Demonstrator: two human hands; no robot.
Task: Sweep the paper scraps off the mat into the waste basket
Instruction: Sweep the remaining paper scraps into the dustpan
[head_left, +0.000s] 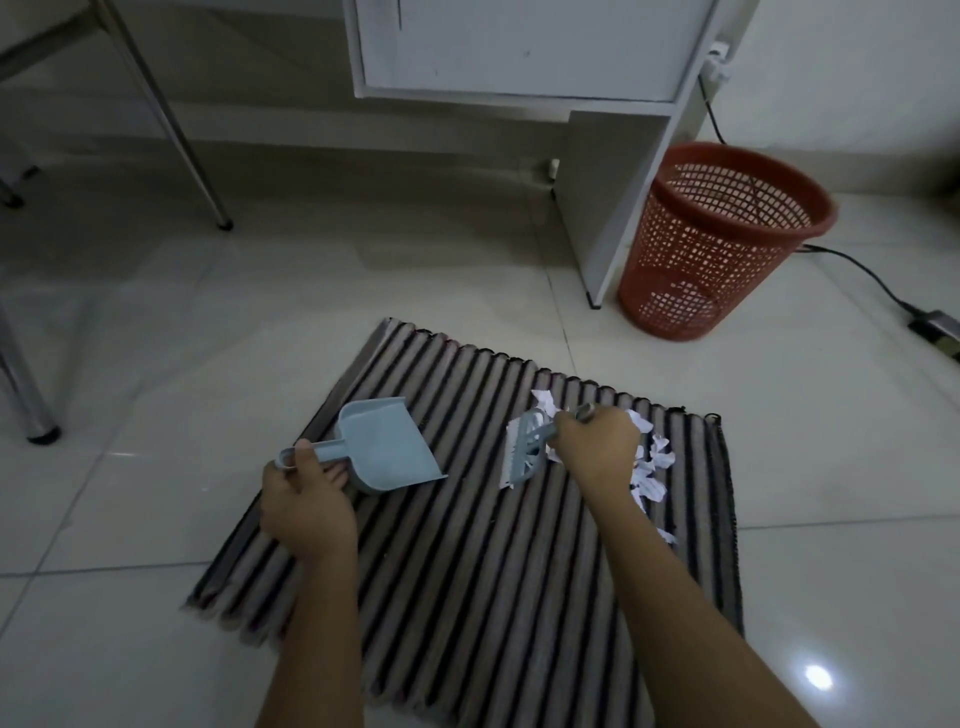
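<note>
A striped mat (467, 561) lies on the tiled floor. White paper scraps (652, 467) are heaped on its right part, partly hidden behind my right hand. My right hand (597, 447) grips a small light-blue brush (524, 454), its white bristles resting on the mat just left of the scraps. My left hand (306, 504) holds the handle of a light-blue dustpan (387, 447), which sits on the mat's left side with its mouth facing right. The red mesh waste basket (722, 244) stands upright on the floor beyond the mat's far right corner.
A white cabinet (613, 197) stands right beside the basket's left. A black cable with a power adapter (935, 327) runs along the floor at the right. Metal furniture legs (176, 130) stand at the far left and left edge.
</note>
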